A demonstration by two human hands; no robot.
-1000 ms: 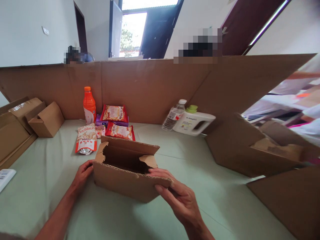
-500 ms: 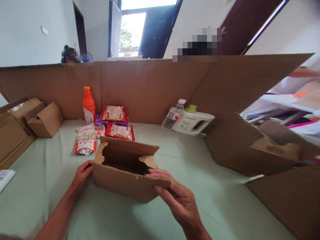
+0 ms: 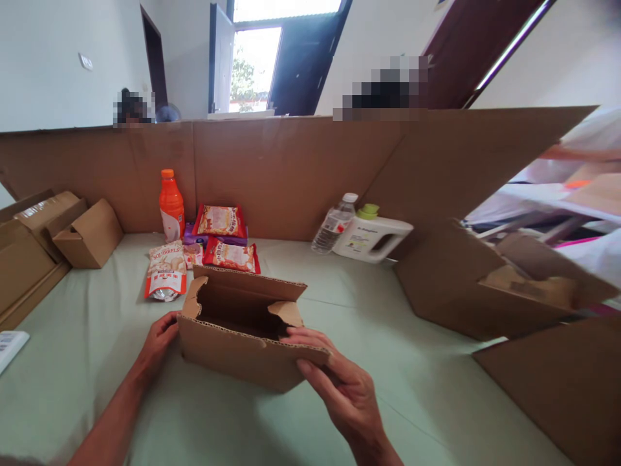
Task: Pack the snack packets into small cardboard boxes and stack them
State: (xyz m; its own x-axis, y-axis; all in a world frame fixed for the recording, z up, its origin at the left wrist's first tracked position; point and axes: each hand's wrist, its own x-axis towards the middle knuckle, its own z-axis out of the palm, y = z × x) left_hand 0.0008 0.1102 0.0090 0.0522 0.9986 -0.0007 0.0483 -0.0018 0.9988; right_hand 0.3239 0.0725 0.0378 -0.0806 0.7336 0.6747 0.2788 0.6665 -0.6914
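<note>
A small brown cardboard box (image 3: 233, 356) stands on the green cloth in front of me, its top open and its flaps raised. My right hand (image 3: 342, 382) grips the box's near right edge, thumb outside and fingers over the rim at the inside. At the left end, my left hand (image 3: 162, 340) is closed against the box's side; some of its fingertips are hidden there. Just behind the box lie a nut pouch (image 3: 165, 272) marked SQUIRRELS and a red snack packet (image 3: 230, 255). Inside, the box is dark, and its bottom cannot be made out.
An orange bottle (image 3: 171, 207), another red packet (image 3: 220, 221) and a purple pack (image 3: 240, 239) stand by the cardboard wall (image 3: 272, 175). Further right are a clear water bottle (image 3: 334, 226) and a white jug (image 3: 371, 239). Cardboard boxes flank both sides; people are beyond the wall.
The view has shifted very slightly. Both hands keep their hold on the box, which stays in place.
</note>
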